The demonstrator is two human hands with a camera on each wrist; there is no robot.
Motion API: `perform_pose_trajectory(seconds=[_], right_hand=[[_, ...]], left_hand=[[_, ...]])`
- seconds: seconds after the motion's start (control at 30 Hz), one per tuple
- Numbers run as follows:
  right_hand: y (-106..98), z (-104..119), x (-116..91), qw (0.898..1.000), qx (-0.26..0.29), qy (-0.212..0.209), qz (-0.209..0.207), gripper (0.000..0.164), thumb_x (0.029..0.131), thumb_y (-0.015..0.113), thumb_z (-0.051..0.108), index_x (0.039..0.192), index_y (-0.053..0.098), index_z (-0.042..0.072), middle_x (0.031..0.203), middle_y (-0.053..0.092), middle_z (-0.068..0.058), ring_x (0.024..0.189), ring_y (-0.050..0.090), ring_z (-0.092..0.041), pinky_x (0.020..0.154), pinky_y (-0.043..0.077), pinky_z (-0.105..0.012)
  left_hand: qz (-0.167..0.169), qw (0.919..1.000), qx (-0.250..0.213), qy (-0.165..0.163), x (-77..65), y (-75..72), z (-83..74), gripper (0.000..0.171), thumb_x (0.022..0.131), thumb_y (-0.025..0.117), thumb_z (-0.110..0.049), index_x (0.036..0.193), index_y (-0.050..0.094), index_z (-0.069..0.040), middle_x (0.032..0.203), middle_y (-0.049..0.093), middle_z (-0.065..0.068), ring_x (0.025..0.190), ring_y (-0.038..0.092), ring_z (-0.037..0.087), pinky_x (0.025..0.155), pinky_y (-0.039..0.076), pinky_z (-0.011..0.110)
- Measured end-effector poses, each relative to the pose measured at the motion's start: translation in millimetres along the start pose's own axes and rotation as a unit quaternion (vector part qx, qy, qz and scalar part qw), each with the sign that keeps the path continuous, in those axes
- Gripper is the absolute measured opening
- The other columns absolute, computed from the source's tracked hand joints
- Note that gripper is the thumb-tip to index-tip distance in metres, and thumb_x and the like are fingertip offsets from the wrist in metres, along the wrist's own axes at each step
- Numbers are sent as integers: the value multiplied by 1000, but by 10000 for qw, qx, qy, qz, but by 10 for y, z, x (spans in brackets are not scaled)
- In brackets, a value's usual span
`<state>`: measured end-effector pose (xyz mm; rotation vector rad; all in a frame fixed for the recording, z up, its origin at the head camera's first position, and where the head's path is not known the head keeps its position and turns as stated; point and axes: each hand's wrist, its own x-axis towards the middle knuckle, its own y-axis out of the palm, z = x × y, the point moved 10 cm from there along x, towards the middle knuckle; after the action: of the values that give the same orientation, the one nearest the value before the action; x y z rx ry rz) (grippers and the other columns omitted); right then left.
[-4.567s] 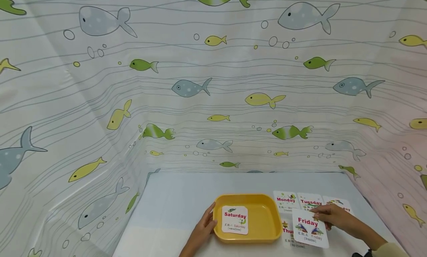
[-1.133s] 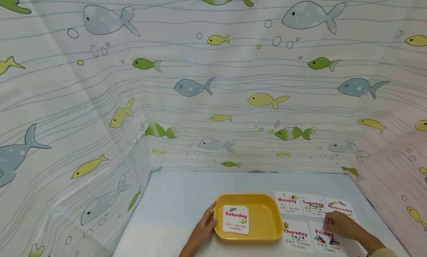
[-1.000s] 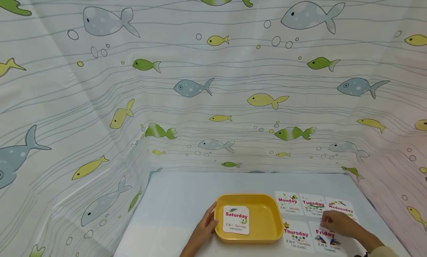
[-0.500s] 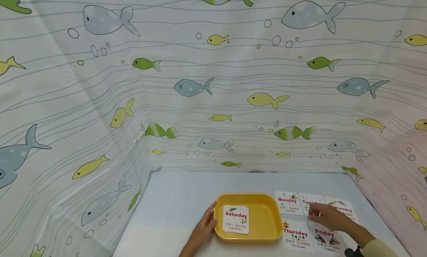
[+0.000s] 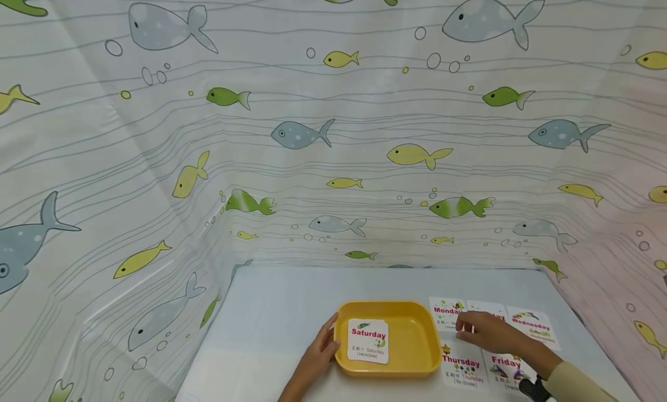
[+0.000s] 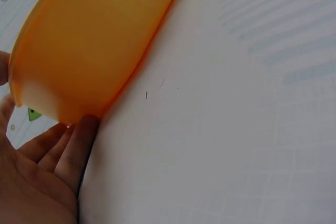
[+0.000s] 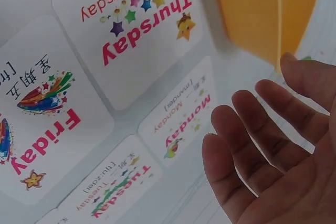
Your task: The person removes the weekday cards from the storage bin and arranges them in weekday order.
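Resting against the left end of a yellow plastic tray (image 5: 411, 344), my left hand (image 5: 316, 355) has its fingers along the outer wall; in the left wrist view the fingers are fairly straight at the tray's lower edge. Inside the tray lies a Saturday card (image 5: 367, 341). My right hand (image 5: 490, 332) holds nothing, fingers loosely bent, above the cards beside the tray. It partly covers the Tuesday card (image 7: 118, 187) and overlaps the Monday card (image 5: 443, 314) in the head view. Below it lie the Thursday card (image 5: 462, 367) and Friday card (image 5: 506, 364).
A Wednesday card (image 5: 530, 326) ends the upper row on the right. The cards and tray are on a white table (image 5: 281, 309). Fish-patterned sheeting (image 5: 365, 170) rises behind and on both sides of it.
My right hand put the Friday card down right of Thursday, let go, then moved left over the Tuesday card towards the tray. My left hand stayed at the tray.
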<state>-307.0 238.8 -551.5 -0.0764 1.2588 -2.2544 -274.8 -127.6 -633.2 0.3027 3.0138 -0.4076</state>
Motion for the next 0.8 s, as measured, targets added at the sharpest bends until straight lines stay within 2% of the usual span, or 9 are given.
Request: perform_pose_trajectory(seconds=[0.33, 0.47, 0.57, 0.8], right_hand=[[-53, 391, 126, 9969, -379, -642, 253, 14, 92, 71, 27, 100, 66, 17, 82, 60, 10, 68, 50, -1, 61, 52, -19], [-71, 569, 137, 9941, -484, -930, 282, 17, 93, 70, 24, 105, 66, 12, 83, 60, 10, 68, 50, 1, 62, 52, -18], [-72, 664, 174, 9931, -489, -1015, 317, 20, 93, 71, 23, 107, 66, 9, 84, 60, 10, 68, 50, 1, 62, 52, -18], [-16, 857, 316, 9922, -473, -1066, 432, 25, 90, 74, 29, 108, 66, 14, 87, 61, 10, 70, 52, -1, 65, 54, -16]], left_hand=[[23, 9999, -155, 65, 13, 3, -22, 60, 103, 52, -25, 157, 30, -37, 152, 43, 27, 129, 56, 38, 86, 61, 35], [24, 9999, -167, 35, 9, 12, -14, 60, 102, 53, -26, 157, 30, -35, 152, 43, 27, 130, 55, 39, 87, 61, 35], [27, 9998, -211, 26, 5, 14, -10, 60, 103, 53, -26, 157, 30, -35, 151, 44, 27, 129, 56, 38, 85, 61, 33], [175, 9988, -425, 141, -9, 27, -28, 59, 104, 51, -25, 158, 28, -34, 153, 42, 26, 126, 59, 35, 81, 61, 29]])
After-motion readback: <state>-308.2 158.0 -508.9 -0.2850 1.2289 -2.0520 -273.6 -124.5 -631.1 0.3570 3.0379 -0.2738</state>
